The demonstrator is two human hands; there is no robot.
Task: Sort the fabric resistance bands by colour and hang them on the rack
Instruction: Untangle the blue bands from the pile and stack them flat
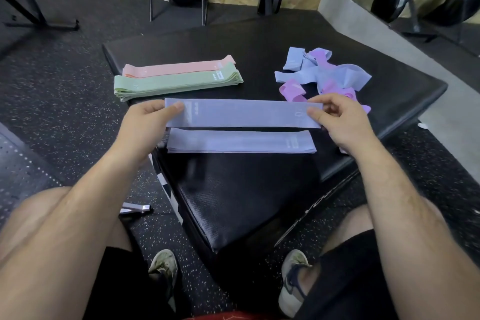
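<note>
The left hand point(145, 118) and the right hand point(337, 117) hold a blue band point(242, 113) stretched flat between them, each grip pinching one end with the thumb on top, just above the blue stack point(241, 141) that lies near the front edge of the black pad point(259, 39). I think the next step is to lay this band on that stack. The stack lies close to the front edge, so a band put down carelessly can slide off to the floor point(65, 60). If one grip lets go first, the band may fold and land crooked, and then the stack becomes untidy. The green stack point(176, 83) and the pink stack point(179, 68) lie near the left edge, touching each other, so they can get mixed if something pushes them. The loose pile point(322, 75) of blue and purple bands at the right edge is tangled, and pulling one band can drag others. No rack is clearly in view. The bands carry small pale labels with dots, but the writing is too small to read.
</note>
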